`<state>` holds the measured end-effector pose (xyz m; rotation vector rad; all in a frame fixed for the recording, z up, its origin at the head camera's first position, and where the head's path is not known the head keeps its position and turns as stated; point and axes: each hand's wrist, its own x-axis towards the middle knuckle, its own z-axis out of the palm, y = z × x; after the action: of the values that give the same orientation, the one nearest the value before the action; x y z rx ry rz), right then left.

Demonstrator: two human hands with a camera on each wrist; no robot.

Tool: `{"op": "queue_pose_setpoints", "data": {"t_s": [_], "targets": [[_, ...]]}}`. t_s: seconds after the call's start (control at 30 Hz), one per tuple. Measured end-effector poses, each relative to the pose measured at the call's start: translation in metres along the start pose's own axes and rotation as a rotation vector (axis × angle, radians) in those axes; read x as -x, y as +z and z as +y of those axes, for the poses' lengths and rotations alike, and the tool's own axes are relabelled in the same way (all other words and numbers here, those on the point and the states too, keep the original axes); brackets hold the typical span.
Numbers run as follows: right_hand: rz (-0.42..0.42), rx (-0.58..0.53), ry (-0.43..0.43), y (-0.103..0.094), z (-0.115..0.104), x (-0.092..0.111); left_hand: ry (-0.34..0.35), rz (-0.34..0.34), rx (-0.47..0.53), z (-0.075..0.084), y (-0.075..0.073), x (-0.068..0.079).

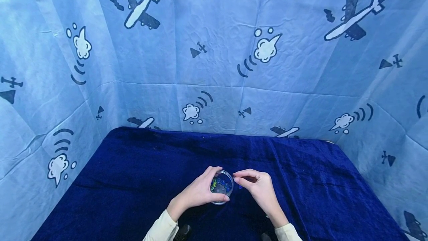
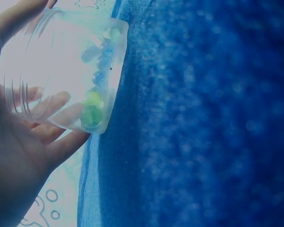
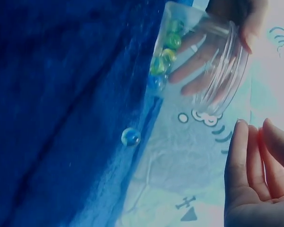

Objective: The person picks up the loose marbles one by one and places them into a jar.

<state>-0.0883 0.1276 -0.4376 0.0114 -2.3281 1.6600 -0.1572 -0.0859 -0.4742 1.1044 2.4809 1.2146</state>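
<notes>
A clear plastic jar [image 1: 221, 203] stands on the dark blue cloth with its open top facing up. Several blue, green and yellowish glass marbles [image 2: 92, 106] lie at its bottom. My left hand [image 1: 199, 190] grips the jar around its side, thumb on the near side, fingers at the far side. Close to the jar's right rim is my right hand [image 1: 259, 185], its thumb and finger tips near each other. Whether something small sits between them cannot be made out. A single blue marble [image 3: 131, 137] rests on the cloth, outside the jar and below the right hand.
Dark blue velvety cloth [image 1: 150, 174] with folds covers the table. Light blue curtains [image 1: 220, 62] printed with planes and clouds surround its back and sides. A dark object [image 1: 183, 232] sits by the left sleeve at the bottom edge.
</notes>
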Motion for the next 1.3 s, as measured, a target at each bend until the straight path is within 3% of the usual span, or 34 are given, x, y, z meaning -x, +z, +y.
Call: {"op": "queue_pose_setpoints", "data": {"t_s": [0.5, 0.77, 1.07, 1.17, 1.3], "targets": [[0.012, 0.069, 0.121, -0.033, 0.002, -0.008, 0.007, -0.005, 0.014, -0.001, -0.001, -0.001], [0.027, 0.119, 0.167, -0.045, 0.001, -0.005, -0.024, -0.024, 0.031, 0.0, 0.001, -0.001], [0.011, 0.174, 0.217, -0.063, 0.0, 0.005, 0.003, -0.008, 0.018, -0.001, 0.001, -0.002], [-0.026, 0.184, 0.238, -0.071, 0.002, 0.011, 0.002, -0.009, 0.013, -0.001, 0.001, -0.002], [-0.144, 0.189, 0.246, -0.081, 0.011, 0.022, -0.003, -0.01, 0.016, 0.0, 0.001, -0.001]]}}
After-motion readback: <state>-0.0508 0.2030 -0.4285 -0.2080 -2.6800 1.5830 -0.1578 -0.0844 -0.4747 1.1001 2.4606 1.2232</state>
